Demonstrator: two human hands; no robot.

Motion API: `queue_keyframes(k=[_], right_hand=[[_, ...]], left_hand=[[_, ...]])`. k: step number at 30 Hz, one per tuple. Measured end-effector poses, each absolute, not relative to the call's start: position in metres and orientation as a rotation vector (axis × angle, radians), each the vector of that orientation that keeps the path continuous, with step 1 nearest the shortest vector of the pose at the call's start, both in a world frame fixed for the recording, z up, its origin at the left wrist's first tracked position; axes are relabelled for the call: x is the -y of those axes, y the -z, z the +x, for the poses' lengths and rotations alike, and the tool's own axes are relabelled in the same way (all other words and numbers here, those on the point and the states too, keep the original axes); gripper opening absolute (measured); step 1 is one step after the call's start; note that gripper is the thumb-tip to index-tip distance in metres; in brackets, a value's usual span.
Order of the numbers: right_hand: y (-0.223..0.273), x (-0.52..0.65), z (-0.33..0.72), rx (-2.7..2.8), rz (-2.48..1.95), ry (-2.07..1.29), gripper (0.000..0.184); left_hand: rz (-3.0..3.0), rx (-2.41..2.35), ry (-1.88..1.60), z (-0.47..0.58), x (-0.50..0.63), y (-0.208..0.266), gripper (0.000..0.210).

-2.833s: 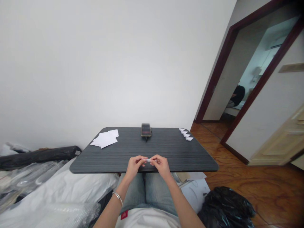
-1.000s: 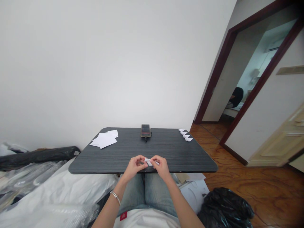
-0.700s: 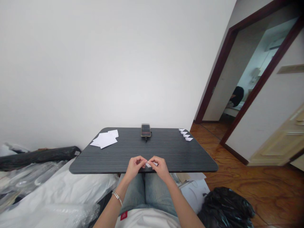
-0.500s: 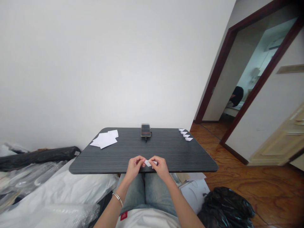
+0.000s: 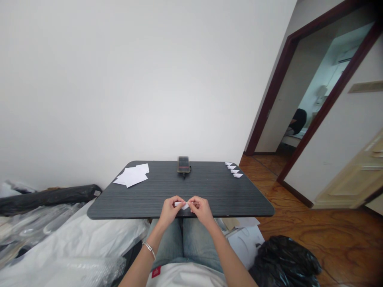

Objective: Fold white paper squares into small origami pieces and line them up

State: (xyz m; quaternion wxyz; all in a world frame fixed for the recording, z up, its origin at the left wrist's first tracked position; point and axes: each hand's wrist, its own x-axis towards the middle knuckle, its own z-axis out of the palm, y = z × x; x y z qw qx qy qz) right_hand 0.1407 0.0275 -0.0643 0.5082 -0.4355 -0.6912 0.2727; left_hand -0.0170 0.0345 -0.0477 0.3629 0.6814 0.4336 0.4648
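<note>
Between my two hands, just above the near edge of the dark table [image 5: 161, 187], is a small folded piece of white paper [image 5: 185, 206]. My left hand [image 5: 171, 208] pinches its left part with thumb and fingers. My right hand [image 5: 200, 208] closes its fingertips on the right side. The fingers cover much of the paper, so its full shape is hidden. At the far right of the table several small folded white papers [image 5: 238, 175] lie in a slanting row. A loose pile of flat white paper sheets [image 5: 133, 175] lies at the far left.
A phone-like device [image 5: 183, 164] with a cable stands at the table's back middle, near the white wall [image 5: 179, 79]. Plastic-wrapped goods [image 5: 74, 247] are heaped at the left. A black plastic bag [image 5: 287, 263] and a white paper bag [image 5: 247, 243] stand on the right.
The folded paper has shifted between my fingers: more of it now shows at my left hand and less at my right. My arms stay almost in place.
</note>
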Motion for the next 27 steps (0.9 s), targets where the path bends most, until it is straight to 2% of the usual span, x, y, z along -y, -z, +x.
queue_keyframes(k=[8, 18, 27], right_hand=[[0.0668, -0.0304, 0.1423, 1.51, -1.053, -0.775, 0.022], [0.0695, -0.0329, 0.1436, 1.44, -1.044, -0.752, 0.026], [0.0649, -0.0304, 0.1455, 1.222, -0.99, -0.84, 0.026]], left_hand=[[1.621, -1.072, -1.211, -0.0198, -0.0419, 0.0565, 0.024], [1.478, -0.979, -1.275, -0.0202, -0.0414, 0.0528, 0.025], [1.201, -0.888, -1.319, -0.0181, -0.0422, 0.0516, 0.046]])
